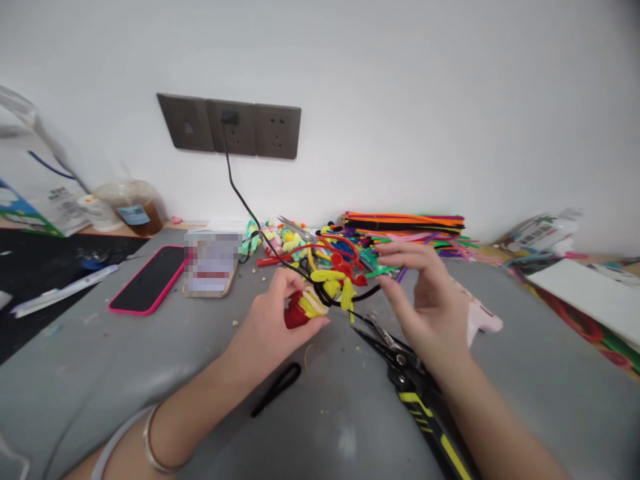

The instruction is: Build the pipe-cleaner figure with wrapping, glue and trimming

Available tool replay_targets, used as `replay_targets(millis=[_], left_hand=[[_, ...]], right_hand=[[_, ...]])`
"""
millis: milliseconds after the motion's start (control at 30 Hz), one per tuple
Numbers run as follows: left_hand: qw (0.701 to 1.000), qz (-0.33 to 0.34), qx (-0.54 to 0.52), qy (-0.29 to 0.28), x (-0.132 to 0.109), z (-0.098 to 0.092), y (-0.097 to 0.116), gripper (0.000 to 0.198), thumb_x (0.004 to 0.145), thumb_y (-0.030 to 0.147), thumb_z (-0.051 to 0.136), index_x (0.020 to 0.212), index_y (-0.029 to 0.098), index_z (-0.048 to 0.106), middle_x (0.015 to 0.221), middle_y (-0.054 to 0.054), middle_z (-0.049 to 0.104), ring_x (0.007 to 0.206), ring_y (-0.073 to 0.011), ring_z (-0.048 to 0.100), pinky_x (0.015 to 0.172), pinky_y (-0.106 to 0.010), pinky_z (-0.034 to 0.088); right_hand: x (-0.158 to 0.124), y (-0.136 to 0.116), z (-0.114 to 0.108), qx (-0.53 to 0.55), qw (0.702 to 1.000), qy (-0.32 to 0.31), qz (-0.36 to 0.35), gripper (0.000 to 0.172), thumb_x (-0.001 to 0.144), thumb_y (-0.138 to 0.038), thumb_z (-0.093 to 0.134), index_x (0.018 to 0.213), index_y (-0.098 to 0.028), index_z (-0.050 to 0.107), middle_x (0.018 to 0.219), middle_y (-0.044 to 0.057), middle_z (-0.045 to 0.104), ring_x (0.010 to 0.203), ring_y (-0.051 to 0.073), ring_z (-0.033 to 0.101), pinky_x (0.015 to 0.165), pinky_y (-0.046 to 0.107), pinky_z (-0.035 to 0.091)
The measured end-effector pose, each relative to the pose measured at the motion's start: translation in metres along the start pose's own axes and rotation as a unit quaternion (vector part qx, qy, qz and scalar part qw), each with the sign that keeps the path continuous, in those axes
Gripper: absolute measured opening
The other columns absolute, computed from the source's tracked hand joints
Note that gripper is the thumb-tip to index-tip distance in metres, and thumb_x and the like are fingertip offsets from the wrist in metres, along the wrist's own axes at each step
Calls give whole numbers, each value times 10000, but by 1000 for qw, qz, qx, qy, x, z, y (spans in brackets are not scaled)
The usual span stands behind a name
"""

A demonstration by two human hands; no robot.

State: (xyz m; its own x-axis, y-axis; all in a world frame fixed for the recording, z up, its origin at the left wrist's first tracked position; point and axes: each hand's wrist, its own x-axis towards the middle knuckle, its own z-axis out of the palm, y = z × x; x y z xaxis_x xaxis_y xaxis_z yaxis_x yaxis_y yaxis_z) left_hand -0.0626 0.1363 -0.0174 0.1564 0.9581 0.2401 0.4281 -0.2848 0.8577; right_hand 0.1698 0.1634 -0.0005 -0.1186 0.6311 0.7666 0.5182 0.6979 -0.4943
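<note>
My left hand (281, 313) is closed around a small figure of red and yellow pipe cleaners (320, 298), held just above the grey table (150, 360). My right hand (417, 293) hovers to the right of the figure with fingers spread and slightly curled, its fingertips close to the figure's yellow end and a black cord (367, 293). Nothing shows in the right hand's grasp. A black-and-yellow pair of pliers (415, 380) lies on the table under my right forearm.
A heap of coloured pipe cleaners (400, 230) and scissors (297, 229) lie by the wall. A pink-cased phone (149, 279), a blurred card (211, 263), a black loop (277, 389) and a pink tool (483, 317) rest on the table. Wall sockets (230, 125) hold a plugged cable.
</note>
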Motion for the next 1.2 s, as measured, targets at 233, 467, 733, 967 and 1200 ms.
replay_targets(millis=[233,467,733,967,1200], left_hand=[[999,-22,-39,21,2,0,2,407,790,332,781,976,274,423,1038,-11,774,915,-196,771,765,-297,574],[1000,-5,-18,22,1,0,-1,404,789,336,786,993,272,442,1059,-19,775,940,-215,784,768,-304,590],[997,57,43,23,1,-1,0,375,810,271,787,1053,273,502,936,28,778,808,-182,782,701,-262,583],[990,110,88,21,-1,-1,-1,440,833,248,788,1186,304,532,1051,18,787,867,-199,797,743,-286,615],[990,105,90,28,-1,-1,-1,472,807,219,818,1163,289,516,1047,17,791,916,-209,800,766,-293,619]], right_hand=[[5,-5,3,221,944,-112,219,349,875,-570,757,849,-230,680,650,-12,672,575,146,652,556,258,547],[2,-16,7,293,914,-129,251,339,871,-524,784,780,-215,676,671,13,760,566,135,719,550,215,585],[-1,-15,7,281,914,-134,259,346,864,-509,794,742,-203,692,681,28,773,541,130,706,543,215,583],[0,-16,6,256,926,-131,246,371,858,-540,786,732,-204,691,676,40,762,528,141,676,523,245,568],[0,-15,8,257,924,-140,245,378,864,-541,780,725,-205,675,631,25,730,538,142,665,520,234,544]])
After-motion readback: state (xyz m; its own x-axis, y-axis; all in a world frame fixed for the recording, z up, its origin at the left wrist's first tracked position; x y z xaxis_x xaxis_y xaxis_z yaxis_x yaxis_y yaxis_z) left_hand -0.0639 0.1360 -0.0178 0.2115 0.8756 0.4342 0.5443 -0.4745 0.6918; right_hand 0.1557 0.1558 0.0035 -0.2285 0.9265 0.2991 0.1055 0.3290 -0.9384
